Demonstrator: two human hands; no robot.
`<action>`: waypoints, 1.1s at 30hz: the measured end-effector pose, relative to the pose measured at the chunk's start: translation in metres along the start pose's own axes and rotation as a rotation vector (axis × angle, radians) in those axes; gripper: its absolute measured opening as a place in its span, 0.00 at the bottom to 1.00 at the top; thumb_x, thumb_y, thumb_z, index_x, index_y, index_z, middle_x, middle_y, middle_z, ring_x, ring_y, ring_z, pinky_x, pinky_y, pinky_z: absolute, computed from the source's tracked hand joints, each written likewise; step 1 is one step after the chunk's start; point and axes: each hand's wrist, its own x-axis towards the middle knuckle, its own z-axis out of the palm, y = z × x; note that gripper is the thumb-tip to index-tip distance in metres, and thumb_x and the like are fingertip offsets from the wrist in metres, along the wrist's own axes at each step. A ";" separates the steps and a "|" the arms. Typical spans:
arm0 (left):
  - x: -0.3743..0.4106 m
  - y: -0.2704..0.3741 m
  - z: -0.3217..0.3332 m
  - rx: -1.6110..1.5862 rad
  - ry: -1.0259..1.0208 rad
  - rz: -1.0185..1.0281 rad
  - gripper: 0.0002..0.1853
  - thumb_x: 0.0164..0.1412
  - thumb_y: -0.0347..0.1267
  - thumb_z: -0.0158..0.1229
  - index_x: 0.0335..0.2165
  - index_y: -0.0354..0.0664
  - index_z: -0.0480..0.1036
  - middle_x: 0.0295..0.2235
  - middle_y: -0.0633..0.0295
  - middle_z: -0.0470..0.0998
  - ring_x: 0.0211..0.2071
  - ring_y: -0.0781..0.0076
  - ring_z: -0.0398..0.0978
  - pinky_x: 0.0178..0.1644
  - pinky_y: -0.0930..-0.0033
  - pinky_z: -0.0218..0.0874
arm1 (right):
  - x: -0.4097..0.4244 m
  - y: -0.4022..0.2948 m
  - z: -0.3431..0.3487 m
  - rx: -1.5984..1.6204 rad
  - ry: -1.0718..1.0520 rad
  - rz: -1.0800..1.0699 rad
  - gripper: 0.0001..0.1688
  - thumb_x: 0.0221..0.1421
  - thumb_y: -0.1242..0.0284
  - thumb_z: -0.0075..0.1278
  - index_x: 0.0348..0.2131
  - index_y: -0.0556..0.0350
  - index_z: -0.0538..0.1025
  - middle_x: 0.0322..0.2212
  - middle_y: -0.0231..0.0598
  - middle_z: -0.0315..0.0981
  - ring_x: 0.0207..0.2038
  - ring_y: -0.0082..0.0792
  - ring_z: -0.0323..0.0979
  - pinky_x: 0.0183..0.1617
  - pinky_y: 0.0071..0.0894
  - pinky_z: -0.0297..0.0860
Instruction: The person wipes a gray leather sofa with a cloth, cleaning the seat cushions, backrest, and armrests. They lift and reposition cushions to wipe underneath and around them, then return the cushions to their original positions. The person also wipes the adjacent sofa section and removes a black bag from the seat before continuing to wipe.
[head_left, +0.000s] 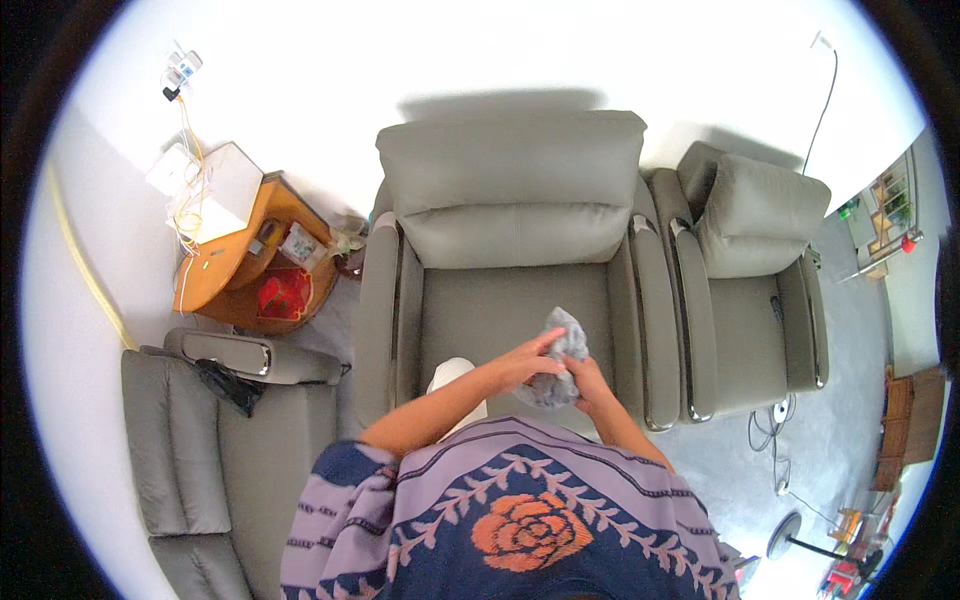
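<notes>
A crumpled grey cloth (568, 337) is bunched between both hands, above the seat of a grey upholstered armchair (517, 300). My left hand (525, 364) comes in from the left with its fingers over the cloth. From the right, my right hand (589, 381) grips the same cloth, thumb against its middle. The lower end of the cloth hangs below the fingers. One white-clad knee (451, 375) shows at the front left of the seat, beside my left forearm.
A second grey armchair (742, 322) stands at the right, a dark object on its seat. At lower left is a grey sofa (277, 465) with a black plastic bag (229, 382). An orange wooden cabinet (225, 277) holds packages. Cables (769, 431) and a black round-based stand (784, 534) lie right.
</notes>
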 end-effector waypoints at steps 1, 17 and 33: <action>0.002 0.017 -0.005 0.075 0.011 -0.033 0.43 0.54 0.40 0.61 0.62 0.43 0.49 0.52 0.55 0.65 0.52 0.66 0.64 0.48 0.65 0.64 | -0.003 -0.003 -0.006 -0.010 0.036 -0.017 0.22 0.55 0.69 0.49 0.49 0.55 0.69 0.40 0.36 0.73 0.40 0.31 0.73 0.42 0.36 0.71; 0.054 0.253 -0.370 1.612 0.991 -0.343 0.51 0.46 0.50 0.65 0.63 0.51 0.47 0.62 0.51 0.52 0.62 0.45 0.49 0.62 0.40 0.45 | -0.033 0.101 -0.069 0.225 0.611 0.023 0.21 0.50 0.71 0.49 0.45 0.60 0.71 0.34 0.43 0.75 0.33 0.40 0.75 0.36 0.42 0.72; -0.078 0.141 -0.191 1.715 0.640 0.226 0.22 0.51 0.45 0.60 0.16 0.39 0.65 0.20 0.52 0.69 0.27 0.49 0.70 0.31 0.52 0.60 | -0.020 0.040 -0.066 0.114 0.565 -0.145 0.23 0.52 0.71 0.51 0.48 0.61 0.70 0.37 0.40 0.75 0.38 0.38 0.74 0.44 0.39 0.70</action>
